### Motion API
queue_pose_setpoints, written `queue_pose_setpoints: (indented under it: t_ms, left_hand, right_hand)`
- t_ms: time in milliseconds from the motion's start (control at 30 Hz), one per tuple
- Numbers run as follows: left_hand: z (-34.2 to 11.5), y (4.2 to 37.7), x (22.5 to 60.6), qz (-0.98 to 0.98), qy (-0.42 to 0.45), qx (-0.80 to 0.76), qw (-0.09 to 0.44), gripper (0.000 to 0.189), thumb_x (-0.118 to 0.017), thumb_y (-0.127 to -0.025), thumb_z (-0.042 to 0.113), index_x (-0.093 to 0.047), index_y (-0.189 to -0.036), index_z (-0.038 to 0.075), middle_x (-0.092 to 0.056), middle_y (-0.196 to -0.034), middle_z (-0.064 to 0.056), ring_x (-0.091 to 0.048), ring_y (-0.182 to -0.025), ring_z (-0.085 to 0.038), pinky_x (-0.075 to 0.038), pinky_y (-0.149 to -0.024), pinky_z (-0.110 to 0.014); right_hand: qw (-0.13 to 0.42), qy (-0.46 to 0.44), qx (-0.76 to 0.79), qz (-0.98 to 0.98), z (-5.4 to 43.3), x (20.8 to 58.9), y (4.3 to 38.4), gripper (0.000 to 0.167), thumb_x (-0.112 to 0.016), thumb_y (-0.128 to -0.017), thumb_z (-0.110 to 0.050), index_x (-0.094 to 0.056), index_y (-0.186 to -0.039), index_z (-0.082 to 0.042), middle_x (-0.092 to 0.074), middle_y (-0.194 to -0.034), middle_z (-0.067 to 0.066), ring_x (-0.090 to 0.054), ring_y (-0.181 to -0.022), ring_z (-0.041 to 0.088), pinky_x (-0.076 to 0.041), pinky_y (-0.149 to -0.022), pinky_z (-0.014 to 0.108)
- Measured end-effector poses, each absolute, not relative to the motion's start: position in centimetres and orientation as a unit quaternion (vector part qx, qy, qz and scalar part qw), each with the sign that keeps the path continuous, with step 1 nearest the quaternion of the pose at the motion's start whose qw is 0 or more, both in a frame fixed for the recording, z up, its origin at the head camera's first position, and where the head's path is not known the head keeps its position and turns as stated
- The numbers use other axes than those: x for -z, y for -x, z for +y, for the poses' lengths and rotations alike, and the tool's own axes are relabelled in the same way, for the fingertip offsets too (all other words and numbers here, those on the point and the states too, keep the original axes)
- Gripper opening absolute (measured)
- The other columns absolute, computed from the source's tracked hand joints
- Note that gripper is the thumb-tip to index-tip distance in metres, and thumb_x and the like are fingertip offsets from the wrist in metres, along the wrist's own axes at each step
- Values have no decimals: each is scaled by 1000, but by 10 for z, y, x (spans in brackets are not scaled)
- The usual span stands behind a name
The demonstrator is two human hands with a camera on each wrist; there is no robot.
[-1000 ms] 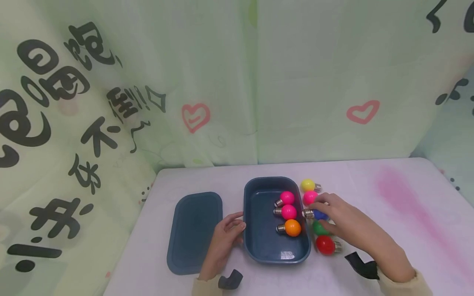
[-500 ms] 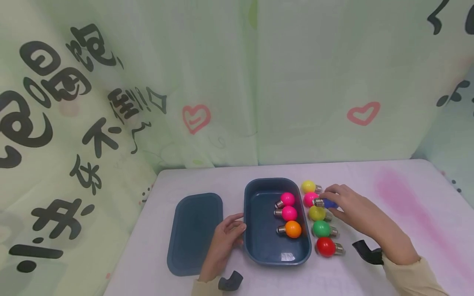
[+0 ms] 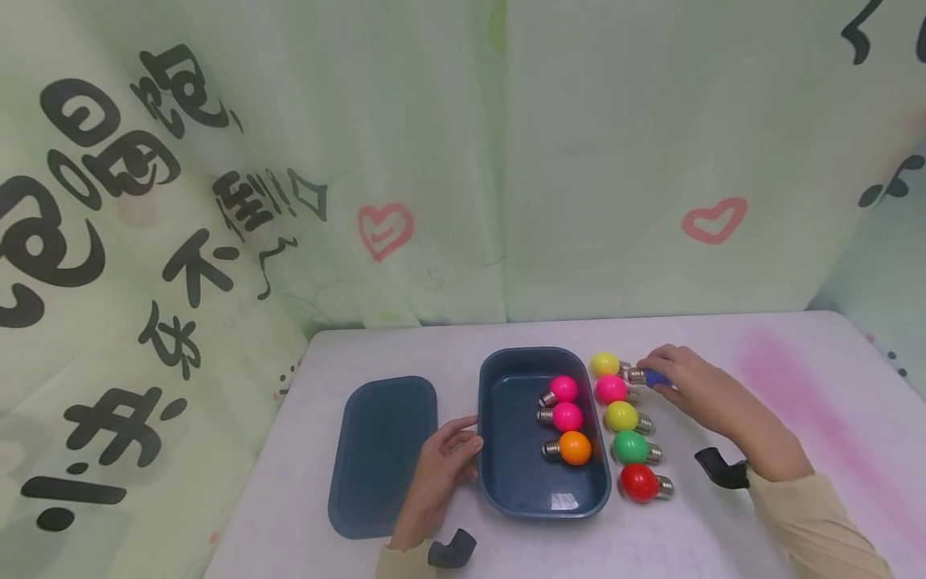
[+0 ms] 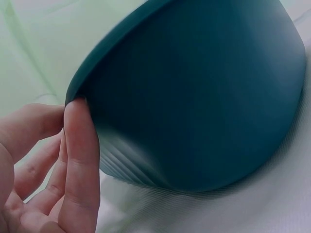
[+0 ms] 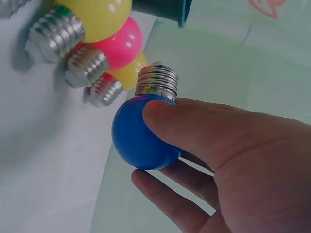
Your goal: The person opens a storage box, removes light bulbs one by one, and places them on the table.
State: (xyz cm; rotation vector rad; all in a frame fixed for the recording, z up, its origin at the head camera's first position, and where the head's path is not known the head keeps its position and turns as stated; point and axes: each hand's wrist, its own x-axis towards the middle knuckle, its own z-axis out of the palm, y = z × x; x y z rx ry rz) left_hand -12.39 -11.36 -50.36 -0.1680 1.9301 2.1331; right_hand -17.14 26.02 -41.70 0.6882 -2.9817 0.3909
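My right hand (image 3: 698,386) holds a blue light bulb (image 5: 141,131) by its globe, thumb across it. The bulb's metal screw base (image 5: 158,80) sticks out, pointing left towards the row in the head view. My left hand (image 3: 443,466) is at the left side of a dark blue box (image 3: 506,490); in the left wrist view its fingers (image 4: 80,145) pinch the box's rim. Inside the box lie two pink bulbs and an orange bulb (image 3: 575,448). Beside its right wall several bulbs lie in a row, from a yellow bulb (image 3: 604,364) at the back to a red bulb (image 3: 640,483) in front.
A flat dark blue lid (image 3: 383,458) lies left of the box. The table (image 3: 723,346) has a pale cloth with a pink patch at right. A printed curtain (image 3: 593,161) hangs behind it.
My right hand has carried the blue bulb back and to the right, away from the box's right wall, uncovering the yellow and green bulbs. My left hand has stayed at the box.
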Motion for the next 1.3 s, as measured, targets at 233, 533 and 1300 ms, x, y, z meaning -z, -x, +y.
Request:
queue_pose_setpoints:
  t_ms: [233,533,1300]
  left_hand:
    - [-113,125,505,663,56,-735,128,44,-72,-91,22,-61,-132,9,-67,-106,-6,-60,-89,-14,-52,-69,-27]
    - [-113,125,504,661,59,-736,131,44,-72,-91,22,-61,-132,10,-66,-110,-11,-61,-87,-14,-52,-69,-26]
    - [-113,125,506,661,61,-736,130,44,-72,-92,22,-60,-132,9,-67,-109,-11,-61,-88,-15,-52,-68,-26]
  right_hand:
    - [16,-215,-126,-968,268,427,183,36,-79,-80,-1,-68,-115,1,-61,-113,25,-59,-105,42,-55,-85,53]
    - [-12,-191,-131,-973,273,438,193,38,-80,-78,-1,-68,-113,2,-61,-112,26,-58,-105,44,-54,-86,54]
    - [-20,-206,-132,-969,274,454,202,36,-80,-78,0,-68,-112,2,-61,-111,25,-60,-104,44,-53,-87,55]
